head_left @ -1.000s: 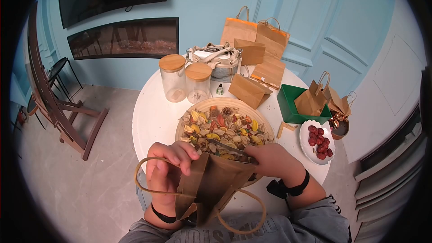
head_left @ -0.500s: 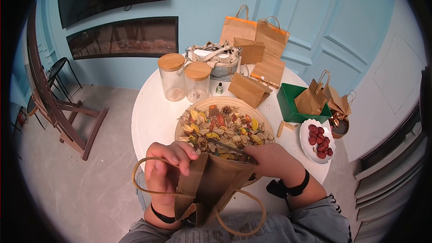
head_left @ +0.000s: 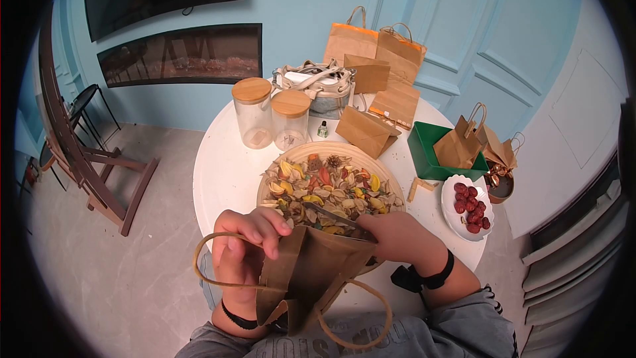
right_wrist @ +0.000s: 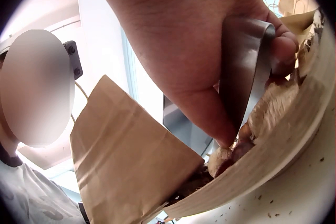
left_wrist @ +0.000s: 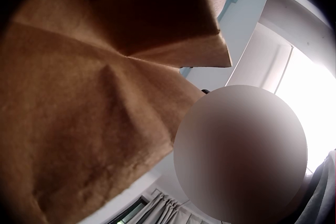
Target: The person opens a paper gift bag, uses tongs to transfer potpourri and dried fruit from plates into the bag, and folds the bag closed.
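Observation:
My left hand (head_left: 242, 252) holds a brown paper bag (head_left: 311, 272) at its left side, fingers bent by the rim and one cord handle looping over the hand. The bag tilts with its mouth toward a round woven tray (head_left: 291, 154) of potpourri (head_left: 324, 182): dried petals, pods and yellow and orange slices. My right hand (head_left: 404, 238) grips metal tongs (right_wrist: 244, 61) low at the near side of the tray. The tips of the tongs lie among the dried pieces. In the left wrist view the bag (left_wrist: 94, 108) fills much of the frame and hides most of the left hand.
Two lidded glass jars (head_left: 257, 116), a small bottle (head_left: 322, 130) and a handbag (head_left: 318, 93) stand behind the tray. Folded paper bags (head_left: 368, 132) lie near them. To the right are a green box (head_left: 427, 159) and a white dish (head_left: 457, 225) of dark red dried fruit.

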A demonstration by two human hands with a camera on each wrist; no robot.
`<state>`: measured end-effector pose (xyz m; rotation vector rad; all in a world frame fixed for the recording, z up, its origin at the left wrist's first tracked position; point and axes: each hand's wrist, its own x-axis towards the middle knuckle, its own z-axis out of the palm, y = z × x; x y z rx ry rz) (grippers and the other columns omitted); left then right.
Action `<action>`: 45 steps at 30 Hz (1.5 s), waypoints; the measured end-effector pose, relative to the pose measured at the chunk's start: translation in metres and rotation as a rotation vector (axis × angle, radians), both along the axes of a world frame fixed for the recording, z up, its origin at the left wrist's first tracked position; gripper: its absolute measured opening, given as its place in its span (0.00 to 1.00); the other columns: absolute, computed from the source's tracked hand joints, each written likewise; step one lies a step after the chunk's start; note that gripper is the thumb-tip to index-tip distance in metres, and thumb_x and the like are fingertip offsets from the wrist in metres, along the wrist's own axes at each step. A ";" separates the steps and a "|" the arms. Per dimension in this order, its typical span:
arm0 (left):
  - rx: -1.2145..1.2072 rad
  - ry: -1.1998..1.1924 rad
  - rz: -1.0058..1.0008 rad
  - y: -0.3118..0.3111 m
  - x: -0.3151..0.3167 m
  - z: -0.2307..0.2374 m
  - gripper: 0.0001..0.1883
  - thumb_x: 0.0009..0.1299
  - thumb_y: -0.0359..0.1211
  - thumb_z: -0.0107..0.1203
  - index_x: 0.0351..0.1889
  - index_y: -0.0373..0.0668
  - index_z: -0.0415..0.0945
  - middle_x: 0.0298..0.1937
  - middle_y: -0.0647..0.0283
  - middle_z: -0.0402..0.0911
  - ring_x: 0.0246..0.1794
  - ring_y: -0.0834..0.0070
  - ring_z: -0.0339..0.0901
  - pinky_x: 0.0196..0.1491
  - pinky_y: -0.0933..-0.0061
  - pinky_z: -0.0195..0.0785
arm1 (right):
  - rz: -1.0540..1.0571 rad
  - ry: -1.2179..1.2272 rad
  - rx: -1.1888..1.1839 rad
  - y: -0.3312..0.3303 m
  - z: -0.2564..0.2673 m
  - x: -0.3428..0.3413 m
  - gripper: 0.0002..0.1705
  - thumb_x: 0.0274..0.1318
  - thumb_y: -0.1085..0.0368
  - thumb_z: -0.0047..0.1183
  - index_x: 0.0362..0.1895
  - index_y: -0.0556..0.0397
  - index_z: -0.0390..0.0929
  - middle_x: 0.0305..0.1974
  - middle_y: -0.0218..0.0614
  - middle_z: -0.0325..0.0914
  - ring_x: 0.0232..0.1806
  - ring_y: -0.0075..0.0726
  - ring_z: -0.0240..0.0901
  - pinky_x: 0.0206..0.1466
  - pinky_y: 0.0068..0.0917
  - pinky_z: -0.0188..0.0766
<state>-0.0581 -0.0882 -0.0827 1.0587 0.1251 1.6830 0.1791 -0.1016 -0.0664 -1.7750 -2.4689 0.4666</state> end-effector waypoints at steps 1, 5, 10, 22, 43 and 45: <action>0.000 0.003 0.001 0.000 0.000 0.000 0.16 0.74 0.47 0.44 0.35 0.43 0.65 0.22 0.59 0.70 0.37 0.64 0.69 0.48 0.64 0.62 | -0.003 -0.011 -0.005 0.000 0.000 0.000 0.18 0.55 0.50 0.54 0.35 0.51 0.72 0.28 0.41 0.79 0.32 0.51 0.77 0.35 0.42 0.72; -0.001 0.010 0.016 0.001 0.000 0.000 0.17 0.74 0.47 0.44 0.35 0.43 0.64 0.22 0.59 0.71 0.37 0.64 0.69 0.48 0.64 0.62 | 0.003 0.046 -0.010 0.001 -0.005 -0.001 0.18 0.55 0.50 0.54 0.35 0.51 0.72 0.28 0.41 0.79 0.32 0.51 0.77 0.35 0.42 0.72; 0.014 0.020 0.028 0.002 -0.001 -0.001 0.17 0.74 0.47 0.44 0.35 0.43 0.64 0.22 0.59 0.71 0.36 0.64 0.69 0.47 0.63 0.62 | 0.017 0.017 0.006 0.000 -0.005 -0.002 0.18 0.56 0.50 0.53 0.36 0.52 0.71 0.27 0.41 0.79 0.32 0.52 0.77 0.35 0.43 0.72; 0.019 0.027 0.018 0.002 -0.002 -0.001 0.17 0.74 0.47 0.44 0.34 0.43 0.65 0.21 0.59 0.71 0.36 0.65 0.68 0.47 0.62 0.62 | 0.021 0.009 0.009 0.000 -0.004 -0.003 0.18 0.56 0.50 0.53 0.35 0.52 0.71 0.27 0.41 0.79 0.32 0.53 0.77 0.34 0.43 0.72; 0.013 0.006 0.025 0.001 -0.001 -0.001 0.17 0.73 0.47 0.45 0.35 0.43 0.65 0.21 0.59 0.71 0.36 0.64 0.68 0.47 0.63 0.62 | 0.018 0.014 -0.003 0.000 -0.002 -0.005 0.17 0.56 0.52 0.53 0.36 0.52 0.71 0.29 0.41 0.80 0.32 0.52 0.77 0.35 0.43 0.72; 0.018 0.008 0.020 0.002 -0.002 -0.002 0.17 0.73 0.47 0.45 0.35 0.43 0.66 0.21 0.59 0.71 0.36 0.64 0.68 0.47 0.63 0.62 | 0.017 0.020 -0.005 0.000 -0.002 -0.004 0.17 0.56 0.52 0.53 0.36 0.52 0.71 0.28 0.41 0.79 0.32 0.52 0.77 0.35 0.43 0.72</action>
